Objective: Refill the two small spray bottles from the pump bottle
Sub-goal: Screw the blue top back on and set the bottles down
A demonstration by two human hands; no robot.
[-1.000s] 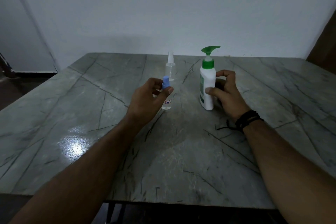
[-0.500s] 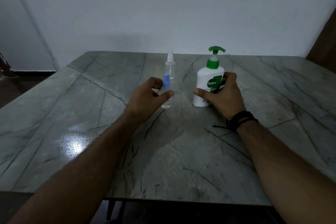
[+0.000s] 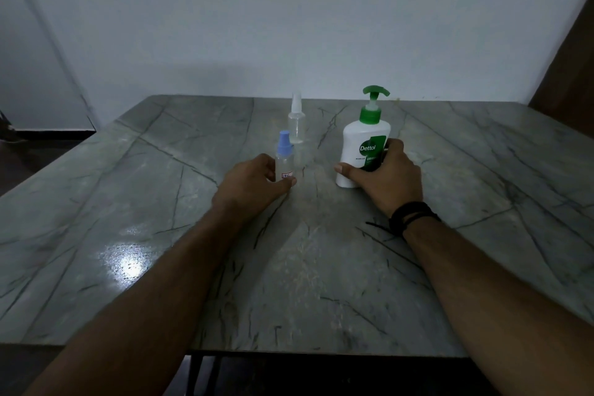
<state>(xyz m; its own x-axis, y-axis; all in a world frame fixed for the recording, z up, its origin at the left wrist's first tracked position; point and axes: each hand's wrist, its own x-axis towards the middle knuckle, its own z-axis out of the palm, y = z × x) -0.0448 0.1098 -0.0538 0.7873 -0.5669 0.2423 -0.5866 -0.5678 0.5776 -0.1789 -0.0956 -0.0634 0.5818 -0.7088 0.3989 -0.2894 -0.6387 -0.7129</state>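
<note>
A white pump bottle [image 3: 361, 145] with a green pump head stands upright on the marble table [image 3: 482, 170], label facing me. My right hand [image 3: 385, 180] wraps its lower right side, thumb across the front of the base. A small clear spray bottle with a blue cap [image 3: 284, 156] stands left of it; my left hand [image 3: 255, 185] holds its base between thumb and fingers. A second clear spray bottle with a white nozzle [image 3: 296, 120] stands untouched just behind.
The table's front edge runs close below my forearms. A pale wall stands right behind the table. A dark wooden panel [image 3: 569, 67] rises at the far right. A black band sits on my right wrist.
My right hand turned the pump bottle so its label faces me and closed around its base. My left hand slid from the blue cap down to the small bottle's base.
</note>
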